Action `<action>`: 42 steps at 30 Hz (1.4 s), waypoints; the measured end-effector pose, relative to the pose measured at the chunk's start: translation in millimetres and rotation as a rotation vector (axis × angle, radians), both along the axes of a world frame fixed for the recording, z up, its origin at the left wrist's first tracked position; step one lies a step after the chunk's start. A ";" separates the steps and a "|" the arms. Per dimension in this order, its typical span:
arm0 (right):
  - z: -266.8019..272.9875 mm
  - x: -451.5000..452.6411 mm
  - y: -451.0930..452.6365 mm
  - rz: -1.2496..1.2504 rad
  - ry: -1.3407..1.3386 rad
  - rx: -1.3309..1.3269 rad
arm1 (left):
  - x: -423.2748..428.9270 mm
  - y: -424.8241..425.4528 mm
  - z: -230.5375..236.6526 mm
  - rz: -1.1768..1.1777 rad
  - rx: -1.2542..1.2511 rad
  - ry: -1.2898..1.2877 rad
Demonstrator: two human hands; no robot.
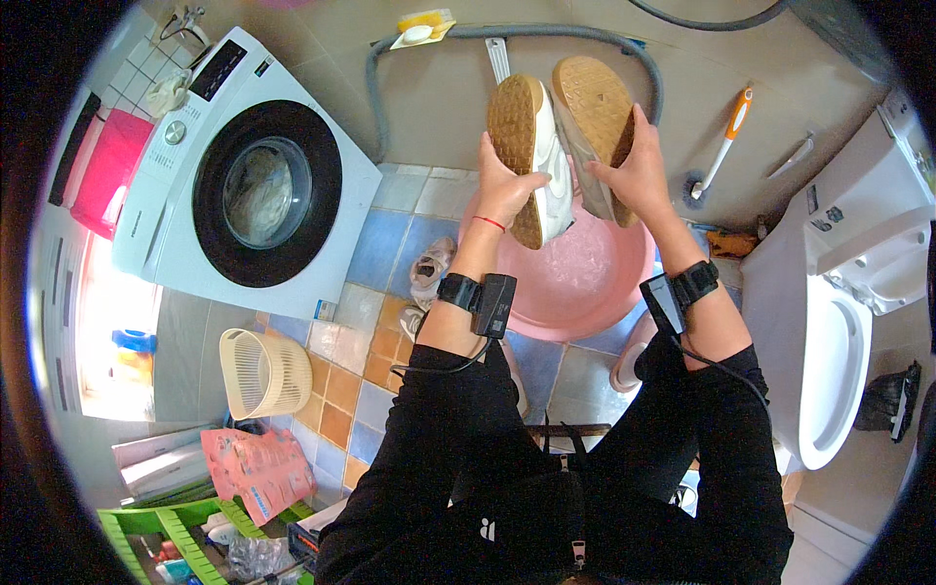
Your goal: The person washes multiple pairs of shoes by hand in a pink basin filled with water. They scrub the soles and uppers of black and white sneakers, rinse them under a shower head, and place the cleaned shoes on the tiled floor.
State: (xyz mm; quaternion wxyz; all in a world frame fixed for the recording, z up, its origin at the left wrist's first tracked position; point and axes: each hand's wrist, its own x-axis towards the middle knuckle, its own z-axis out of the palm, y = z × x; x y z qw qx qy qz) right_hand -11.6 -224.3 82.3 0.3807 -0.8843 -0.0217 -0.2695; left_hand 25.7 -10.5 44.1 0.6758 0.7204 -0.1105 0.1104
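Note:
My left hand [510,180] grips a white shoe [553,164] by its middle, its tan patterned rubber sole turned to the left and up. In my right hand [635,172] is a second shoe [594,117], greyer on the side, with its tan sole facing up towards me. The two shoes are held side by side, toes pointing away. Below them a round pink plastic basin [578,281] stands on the tiles, with what looks like water in it. My palms and the shoes hide part of the basin's far rim.
A front-loading washing machine [256,183] stands at left, a toilet [833,373] at right. Another pair of shoes [428,274] lies left of the basin. A toilet brush [724,142] and grey hose [541,31] run along the wall. A cream basket [267,373] sits lower left.

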 end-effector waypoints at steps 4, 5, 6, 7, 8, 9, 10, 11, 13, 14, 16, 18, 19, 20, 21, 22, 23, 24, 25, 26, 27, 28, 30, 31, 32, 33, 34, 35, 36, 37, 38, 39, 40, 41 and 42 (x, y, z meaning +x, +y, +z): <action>-2.9 3.5 4.0 0.001 -0.002 0.006 | 5.0 1.0 -5.0 0.072 0.018 -0.024; -3.9 4.6 4.0 0.004 -0.020 0.004 | 5.4 1.1 -5.0 0.070 0.014 -0.017; -4.9 5.3 3.8 0.003 -0.012 0.007 | 4.9 1.9 -4.2 0.065 0.011 -0.012; -6.0 6.9 4.5 0.006 -0.020 0.006 | 5.0 2.9 -3.2 0.060 0.006 -0.005; -6.7 6.7 3.1 -0.004 -0.010 0.008 | 3.8 2.2 -1.4 0.047 -0.003 0.001; -7.5 7.5 2.5 0.011 -0.024 0.007 | 4.0 3.7 0.6 -0.001 -0.016 0.042; -8.0 7.8 2.0 0.013 -0.018 0.009 | 3.3 5.6 2.9 -0.048 -0.028 0.082; -8.3 8.1 1.2 0.018 -0.022 0.006 | 3.4 7.5 4.8 -0.093 -0.040 0.121; -8.5 8.5 0.3 0.013 -0.046 -0.006 | 3.4 7.4 5.9 -0.021 -0.025 0.045; -8.7 8.5 0.2 0.012 -0.053 -0.006 | 3.4 8.0 5.6 -0.007 -0.008 -0.001; -9.3 8.5 0.5 0.011 -0.059 -0.005 | 4.2 8.4 3.9 0.022 0.024 -0.048; -10.2 8.7 1.9 0.006 -0.067 -0.007 | 5.0 8.2 2.2 0.053 0.047 -0.048; -10.7 9.1 3.0 -0.001 -0.051 -0.005 | 5.2 8.0 1.9 0.065 0.079 -0.075; -11.3 9.6 4.4 -0.010 -0.044 -0.006 | 5.4 7.6 2.4 0.077 0.105 -0.102; -11.8 10.0 5.8 -0.020 -0.039 -0.011 | 5.1 7.1 3.5 0.102 0.145 -0.105; -12.1 10.9 7.2 -0.030 -0.037 -0.013 | 4.3 6.5 5.2 0.139 0.212 -0.112; -12.2 11.6 8.5 -0.041 -0.036 -0.018 | 3.2 5.7 7.6 0.188 0.293 -0.095; -12.3 12.1 9.5 -0.057 -0.036 -0.027 | 1.6 4.6 10.5 0.237 0.389 -0.046; -12.2 12.5 10.4 -0.062 -0.036 -0.030 | -0.5 4.0 13.4 0.275 0.418 -0.062; -12.3 12.5 10.8 -0.072 -0.036 -0.036 | -4.0 3.2 15.9 0.313 0.461 -0.047; -12.2 12.3 11.1 -0.081 -0.036 -0.042 | -6.9 2.5 18.6 0.357 0.506 -0.045; -12.2 12.0 11.3 -0.089 -0.018 -0.046 | -8.0 2.7 21.6 0.350 0.528 -0.015; -12.3 11.1 11.0 -0.116 0.021 -0.058 | -10.8 2.4 25.6 0.351 0.572 0.004; -12.6 10.6 10.7 -0.103 0.036 -0.051 | -11.5 2.0 26.7 0.349 0.578 0.026; -12.8 10.9 11.1 -0.101 0.055 -0.049 | -11.6 2.2 27.4 0.349 0.581 0.035; -13.1 11.0 11.1 -0.095 0.062 -0.049 | -11.4 2.0 27.5 0.351 0.583 0.043; -13.4 11.4 11.4 -0.099 0.079 -0.048 | -11.1 1.9 27.3 0.350 0.585 0.042; -13.7 11.8 11.8 -0.101 0.085 -0.048 | -10.7 1.8 26.7 0.349 0.587 0.041; -14.0 12.3 12.0 -0.104 0.092 -0.050 | -10.1 1.5 26.0 0.345 0.590 0.052; -14.1 12.8 12.4 -0.103 0.093 -0.046 | -9.7 1.4 25.3 0.347 0.589 0.044; -14.5 13.0 12.6 -0.104 0.097 -0.043 | -9.4 1.1 24.5 0.346 0.589 0.050; -14.6 13.3 13.1 -0.104 0.101 -0.041 | -9.0 1.5 24.0 0.344 0.587 0.060; -14.8 13.3 13.2 -0.104 0.102 -0.040 | -9.0 1.4 23.5 0.343 0.590 0.059; -14.8 13.4 13.5 -0.104 0.103 -0.040 | -8.8 1.9 23.2 0.342 0.591 0.061; -14.9 13.3 13.8 -0.107 0.104 -0.040 | -8.6 2.2 23.1 0.339 0.589 0.062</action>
